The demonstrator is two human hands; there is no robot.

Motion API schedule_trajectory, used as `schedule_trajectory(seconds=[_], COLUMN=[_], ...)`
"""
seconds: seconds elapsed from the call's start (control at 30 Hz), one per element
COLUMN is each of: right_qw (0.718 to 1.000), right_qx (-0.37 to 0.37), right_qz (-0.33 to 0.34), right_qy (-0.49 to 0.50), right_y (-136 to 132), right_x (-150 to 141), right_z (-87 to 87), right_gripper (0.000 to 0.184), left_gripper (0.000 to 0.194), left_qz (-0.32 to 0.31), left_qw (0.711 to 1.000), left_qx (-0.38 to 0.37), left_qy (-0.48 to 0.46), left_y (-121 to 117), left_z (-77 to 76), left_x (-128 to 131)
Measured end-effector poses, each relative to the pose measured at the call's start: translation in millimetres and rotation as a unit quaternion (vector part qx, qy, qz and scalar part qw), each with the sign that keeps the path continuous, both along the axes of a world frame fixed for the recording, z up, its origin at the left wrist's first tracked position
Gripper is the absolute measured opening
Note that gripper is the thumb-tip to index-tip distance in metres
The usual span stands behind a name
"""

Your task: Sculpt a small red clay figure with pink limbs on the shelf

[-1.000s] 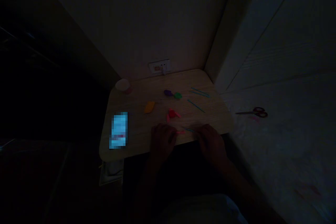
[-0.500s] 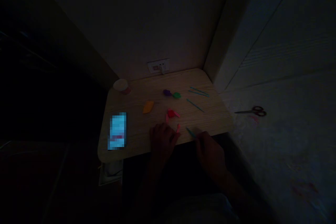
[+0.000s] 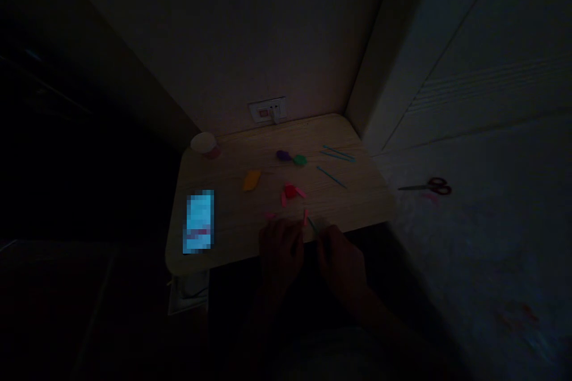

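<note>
The left fingers [image 3: 292, 227] seem closed on a pink strip [image 3: 305, 216]; the right fingers [image 3: 331, 232] pinch a green stick [image 3: 313, 224] just beside it. Apparently, setting stick against strip calls for steady alignment.

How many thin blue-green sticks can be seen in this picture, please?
4. Two sticks lie close together at the far right of the table; a third stick lies nearer; the right hand holds a fourth stick. Dim light may hide others.

Head view, forward-down over the hands [image 3: 280, 247]
</note>
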State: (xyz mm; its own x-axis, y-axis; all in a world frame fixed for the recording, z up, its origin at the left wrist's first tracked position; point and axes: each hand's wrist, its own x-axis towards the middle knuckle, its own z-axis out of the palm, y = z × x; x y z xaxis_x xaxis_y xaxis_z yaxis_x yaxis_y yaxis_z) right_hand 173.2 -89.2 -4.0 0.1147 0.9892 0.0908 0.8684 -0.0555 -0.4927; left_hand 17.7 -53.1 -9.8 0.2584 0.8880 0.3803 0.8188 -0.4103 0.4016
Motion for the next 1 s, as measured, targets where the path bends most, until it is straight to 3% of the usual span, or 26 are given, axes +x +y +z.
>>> schedule_trajectory(seconds=[0.37, 0.73, 1.0], right_qw=[1.000, 0.998, 0.998], right_qx=[-0.005, 0.017, 0.026], right_qz=[0.002, 0.034, -0.014], right_qy=[0.012, 0.045, 0.055], right_y=[-2.5, -0.6, -0.2], right_x=[-15.0, -10.2, 4.7], right_z=[-5.4, -9.4, -8.5], right_gripper=[0.009, 0.012, 0.014], left_gripper=[0.033, 0.034, 0.022], left_qz=[-0.006, -0.017, 0.011], left_qw=[1.000, 1.000, 1.000], left_qx=[-0.014, -0.024, -0.001], left_qy=[-0.001, 0.006, -0.017], left_y=[-6.5, -4.4, -1.6], left_z=[-1.6, -0.7, -2.2], left_x=[-3.2, -3.1, -4.2])
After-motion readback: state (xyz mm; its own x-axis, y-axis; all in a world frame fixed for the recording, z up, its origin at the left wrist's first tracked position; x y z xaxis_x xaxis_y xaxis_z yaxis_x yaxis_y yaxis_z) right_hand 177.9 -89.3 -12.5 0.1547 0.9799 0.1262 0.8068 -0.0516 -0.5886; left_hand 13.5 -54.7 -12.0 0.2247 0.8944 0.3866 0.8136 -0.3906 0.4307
